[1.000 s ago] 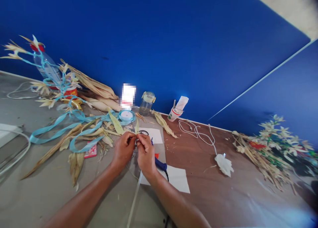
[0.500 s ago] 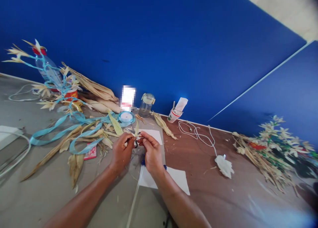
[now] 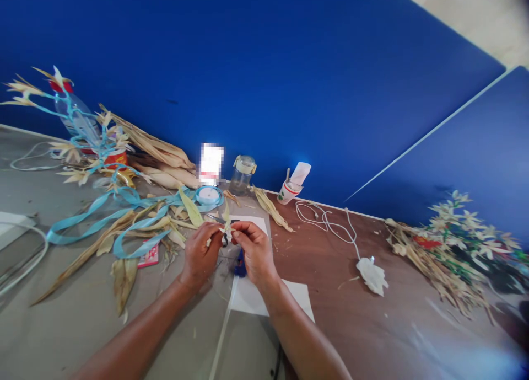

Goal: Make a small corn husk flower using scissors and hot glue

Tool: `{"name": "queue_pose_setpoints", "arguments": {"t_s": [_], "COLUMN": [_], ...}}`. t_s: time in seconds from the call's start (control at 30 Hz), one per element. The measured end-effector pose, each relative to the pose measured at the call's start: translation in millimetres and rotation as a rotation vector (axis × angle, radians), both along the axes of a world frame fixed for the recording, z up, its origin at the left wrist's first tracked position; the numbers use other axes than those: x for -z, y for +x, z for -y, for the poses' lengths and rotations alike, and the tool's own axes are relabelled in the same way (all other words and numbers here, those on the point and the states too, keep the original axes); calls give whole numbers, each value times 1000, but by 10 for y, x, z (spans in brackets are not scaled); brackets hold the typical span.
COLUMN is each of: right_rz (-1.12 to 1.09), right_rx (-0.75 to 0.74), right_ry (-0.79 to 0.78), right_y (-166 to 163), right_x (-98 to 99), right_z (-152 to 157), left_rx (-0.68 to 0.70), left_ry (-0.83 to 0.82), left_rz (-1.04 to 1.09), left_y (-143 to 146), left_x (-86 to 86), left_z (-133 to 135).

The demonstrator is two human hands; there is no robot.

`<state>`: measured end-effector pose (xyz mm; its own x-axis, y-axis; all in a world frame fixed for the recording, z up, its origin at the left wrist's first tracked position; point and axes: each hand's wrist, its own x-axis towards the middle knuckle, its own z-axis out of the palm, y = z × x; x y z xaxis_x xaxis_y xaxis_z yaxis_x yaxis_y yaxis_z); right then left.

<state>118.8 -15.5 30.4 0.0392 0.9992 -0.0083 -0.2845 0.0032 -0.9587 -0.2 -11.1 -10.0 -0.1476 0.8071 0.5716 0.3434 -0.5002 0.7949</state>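
Above the middle of the table, my left hand (image 3: 202, 252) and my right hand (image 3: 256, 252) are close together, fingers pinched. Between their fingertips is a small pale piece of corn husk (image 3: 226, 230), with something thin and dark by it. Its exact shape is too small to make out, and the fingers cover part of it. Below my right hand a dark blue object (image 3: 240, 265) shows in part, lying by a white paper sheet (image 3: 269, 298). A long green-yellow husk leaf (image 3: 190, 208) lies just beyond my left hand.
Light-blue ribbon (image 3: 88, 231) with its roll (image 3: 209, 196) and dry husks (image 3: 165, 173) spread over the left. Behind stand a lit phone (image 3: 211, 164), a lidded jar (image 3: 242, 175) and a paper cup (image 3: 288, 192). A white cable (image 3: 328, 225) and husk flowers (image 3: 467, 223) are at right.
My fingers have shifted slightly on the husk piece, and more of the blue object shows under my right hand. The whole view has moved a little.
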Motion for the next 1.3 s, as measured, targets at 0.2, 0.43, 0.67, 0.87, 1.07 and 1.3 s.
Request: {"name": "queue_pose_setpoints", "arguments": {"t_s": [0.2,0.43,0.67,0.87,1.07,1.3], "right_rz": [187,420,612,636,682,730], "right_rx": [68,126,238,231,236,249], "right_ry": [89,123,250,358,375,394], "right_y": [40,96,82,46,29,38], "right_x": [23,22,-22,20,33,35], "right_z": [-11,-55,-30,-45,-57,-48], "left_rx": [180,344,449,478,503,495], "left_ry": [-337,-609,-769,-784,-774,-768], "left_rz": [268,746,922,890,821,821], "left_y": [76,88,63,79,100,107], "left_x": [-69,-86,-145,-181,-105,-152], "left_z": [5,-62,-63,-44,-49,-26]}}
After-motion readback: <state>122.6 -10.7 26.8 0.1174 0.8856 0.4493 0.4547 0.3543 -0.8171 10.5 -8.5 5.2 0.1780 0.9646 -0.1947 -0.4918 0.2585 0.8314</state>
